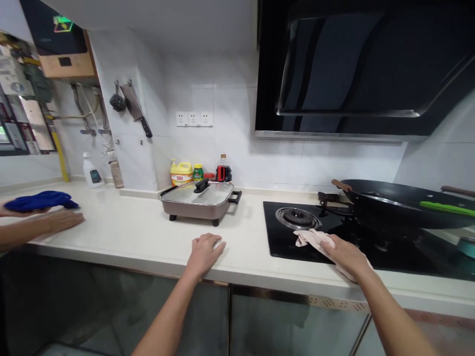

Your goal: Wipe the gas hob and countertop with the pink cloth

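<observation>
In the head view, the person's right hand [343,252] reaches over the front edge of a black glass gas stove [287,246], its fingers closed on a crumpled pale pink cloth [313,239]. One end of the cloth lies on the glass just in front of the left round metal burner [298,217], while the other trails beneath the hand to the front of the long white countertop [247,242].

The left hand [204,253] is on that countertop near its front edge, palm down, holding nothing; its fingers are slightly bent and close together, with the thumb apart from them. Behind it stands a brown rectangular electric pan [191,210] on short black feet, covered by a clear glass lid [185,194] with a black handle.

At the right of the stove sits a wide black wok [378,210] with wooden handles, a bright green utensil [445,206] lying across it. Above hangs a black glass range hood [341,64].

At the far left, a co-worker's flat hand [67,221] rests on the countertop, just beside a bunched dark blue cloth [40,200] held in the co-worker's other hand.
</observation>
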`<state>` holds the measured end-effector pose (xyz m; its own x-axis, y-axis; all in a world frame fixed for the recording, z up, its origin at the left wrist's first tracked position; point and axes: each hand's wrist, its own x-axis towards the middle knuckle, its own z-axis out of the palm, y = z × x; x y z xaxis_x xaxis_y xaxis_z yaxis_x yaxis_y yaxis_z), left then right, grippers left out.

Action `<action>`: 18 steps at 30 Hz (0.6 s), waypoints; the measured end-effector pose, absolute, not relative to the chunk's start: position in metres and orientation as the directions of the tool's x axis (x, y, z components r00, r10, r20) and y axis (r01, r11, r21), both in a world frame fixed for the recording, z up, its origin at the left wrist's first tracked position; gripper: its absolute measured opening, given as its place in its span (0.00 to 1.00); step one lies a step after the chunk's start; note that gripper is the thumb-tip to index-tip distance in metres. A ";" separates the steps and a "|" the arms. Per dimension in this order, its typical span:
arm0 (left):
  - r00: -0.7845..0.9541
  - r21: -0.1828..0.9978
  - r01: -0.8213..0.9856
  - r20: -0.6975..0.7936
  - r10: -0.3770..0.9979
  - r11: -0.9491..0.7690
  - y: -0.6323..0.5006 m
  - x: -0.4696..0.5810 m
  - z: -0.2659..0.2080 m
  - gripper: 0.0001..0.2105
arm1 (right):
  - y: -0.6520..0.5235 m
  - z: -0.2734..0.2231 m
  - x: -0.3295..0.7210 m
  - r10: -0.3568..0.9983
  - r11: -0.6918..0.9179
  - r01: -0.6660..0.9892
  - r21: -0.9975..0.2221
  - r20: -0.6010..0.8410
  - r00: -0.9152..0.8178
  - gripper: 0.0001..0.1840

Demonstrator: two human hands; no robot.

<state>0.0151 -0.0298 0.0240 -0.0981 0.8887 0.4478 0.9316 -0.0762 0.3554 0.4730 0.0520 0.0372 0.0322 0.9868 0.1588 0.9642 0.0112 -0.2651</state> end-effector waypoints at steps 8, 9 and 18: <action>-0.111 0.372 0.925 0.452 0.885 -0.074 -0.027 0.014 0.022 0.15 | 0.034 0.039 0.364 0.969 0.056 0.988 -0.141 0.247 -0.019 0.25; -0.115 0.379 0.923 0.449 0.886 -0.072 -0.025 0.013 0.022 0.16 | 0.030 0.040 0.346 0.965 0.097 0.984 -0.150 0.258 -0.055 0.25; -0.122 0.370 0.927 0.467 0.876 -0.068 -0.022 0.010 0.019 0.16 | -0.002 0.032 0.246 0.817 0.536 0.821 -0.197 0.367 -0.445 0.18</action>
